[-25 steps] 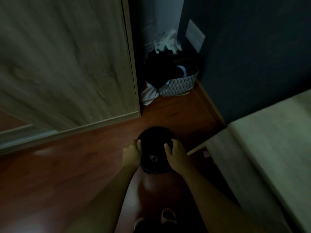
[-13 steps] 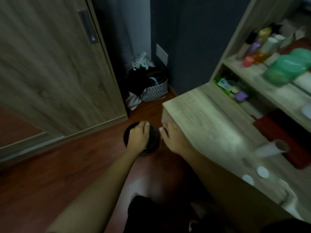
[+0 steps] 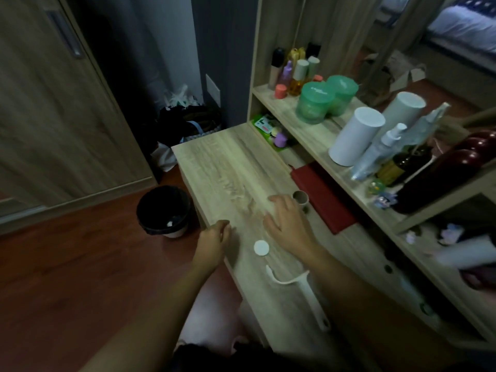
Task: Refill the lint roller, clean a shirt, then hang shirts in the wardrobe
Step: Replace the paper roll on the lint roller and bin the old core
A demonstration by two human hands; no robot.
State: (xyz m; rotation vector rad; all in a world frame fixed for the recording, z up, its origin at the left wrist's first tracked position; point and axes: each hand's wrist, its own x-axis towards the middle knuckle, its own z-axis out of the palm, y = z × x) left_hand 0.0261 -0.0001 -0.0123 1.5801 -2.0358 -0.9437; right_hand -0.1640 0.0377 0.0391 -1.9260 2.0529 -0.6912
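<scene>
- Lint roller handle (image 3: 312, 300), white, lies flat on the wooden table (image 3: 230, 167) at the lower centre of the frame, its thin curved bar pointing toward the left of the frame.
- A white round cap (image 3: 261, 247) lies on the table just above the handle, between the two forearms.
- A cardboard tube (image 3: 300, 197) lies at the centre of the frame, its open end toward the camera, just beside a dark red flat item (image 3: 322, 202) under the shelf.
- On the floor at the table's left end stands a bin (image 3: 163, 210) with a black liner, something small and white inside it.
- A laundry basket (image 3: 193, 124) piled with dark clothes sits in the corner behind; the wardrobe door (image 3: 53, 103) fills the upper left.
- The shelf (image 3: 322, 130) at the right carries two green jars (image 3: 314, 103), a white canister (image 3: 354, 138) and a spray bottle (image 3: 381, 151).
- Right hand (image 3: 287, 221) is spread flat, palm down, over the table, fingertips just beside the tube; whether they touch it cannot be told.
- Left hand (image 3: 214, 236) rests at the table's near edge, fingers loosely curled, holding nothing.
</scene>
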